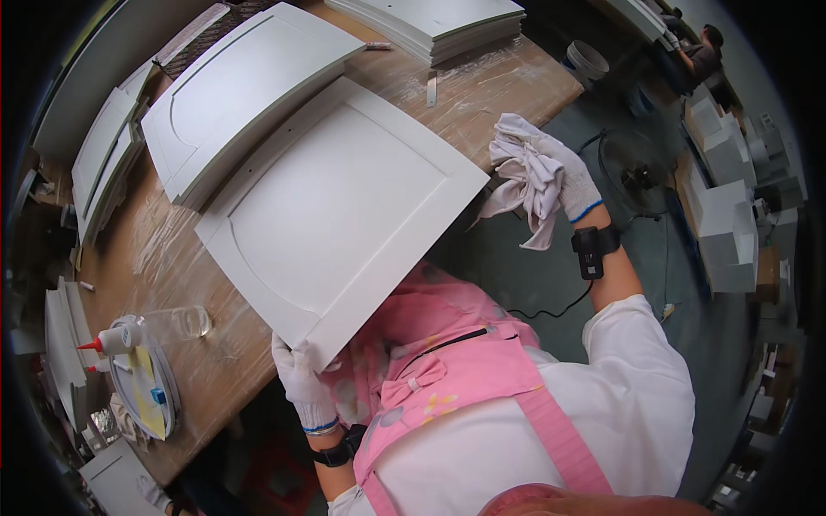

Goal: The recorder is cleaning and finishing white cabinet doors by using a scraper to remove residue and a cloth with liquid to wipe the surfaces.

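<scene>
A white cabinet door panel (344,198) with a recessed centre lies slanted on the table, its near side jutting out over the edge. At its near left corner, my left hand (299,378), in a white knit glove, has its fingers closed around the panel. My right hand (568,172), gloved the same way, grips a bunched white cloth (527,182) just off the panel's right corner. The cloth's loose ends hang down over the floor.
Stacked white panels (249,90) sit behind; another stack (430,26) stands farther back. On the wooden table (206,284) are a red-tipped bottle (119,339), a clear bottle (176,324) and a round tin (175,391). A floor fan (638,175) stands right; another person (701,56) is far right.
</scene>
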Available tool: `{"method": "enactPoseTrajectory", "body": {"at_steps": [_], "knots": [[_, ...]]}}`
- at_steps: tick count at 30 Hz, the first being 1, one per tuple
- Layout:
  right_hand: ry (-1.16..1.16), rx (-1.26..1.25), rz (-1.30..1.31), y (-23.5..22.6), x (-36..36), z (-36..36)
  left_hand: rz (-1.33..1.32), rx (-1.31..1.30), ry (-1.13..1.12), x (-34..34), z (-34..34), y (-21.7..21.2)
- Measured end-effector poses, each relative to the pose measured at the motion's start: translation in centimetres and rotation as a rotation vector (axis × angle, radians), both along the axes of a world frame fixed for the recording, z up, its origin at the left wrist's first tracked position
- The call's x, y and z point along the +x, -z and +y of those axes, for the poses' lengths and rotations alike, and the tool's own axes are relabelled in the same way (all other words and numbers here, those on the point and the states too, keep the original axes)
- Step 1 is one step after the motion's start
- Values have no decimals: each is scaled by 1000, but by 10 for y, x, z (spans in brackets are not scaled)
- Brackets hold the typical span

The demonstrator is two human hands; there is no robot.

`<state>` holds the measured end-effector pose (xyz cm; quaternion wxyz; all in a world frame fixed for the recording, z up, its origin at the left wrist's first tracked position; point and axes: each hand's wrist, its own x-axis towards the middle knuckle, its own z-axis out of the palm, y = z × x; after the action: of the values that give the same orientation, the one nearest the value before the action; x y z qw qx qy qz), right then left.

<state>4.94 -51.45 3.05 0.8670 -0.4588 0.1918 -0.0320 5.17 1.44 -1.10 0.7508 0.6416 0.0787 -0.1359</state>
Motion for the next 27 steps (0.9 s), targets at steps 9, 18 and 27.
{"method": "enactPoseTrajectory", "body": {"at_steps": [9,18,27], "knots": [[-246,-184,-61,6,19,36,42,-26,70,-7,-10,-3],[-47,-77,-3,-38,6,11,69,-436,83,-24,-10,-11],[-200,-898,-286,-75,71,99,183,-475,101,-45,16,7]]}}
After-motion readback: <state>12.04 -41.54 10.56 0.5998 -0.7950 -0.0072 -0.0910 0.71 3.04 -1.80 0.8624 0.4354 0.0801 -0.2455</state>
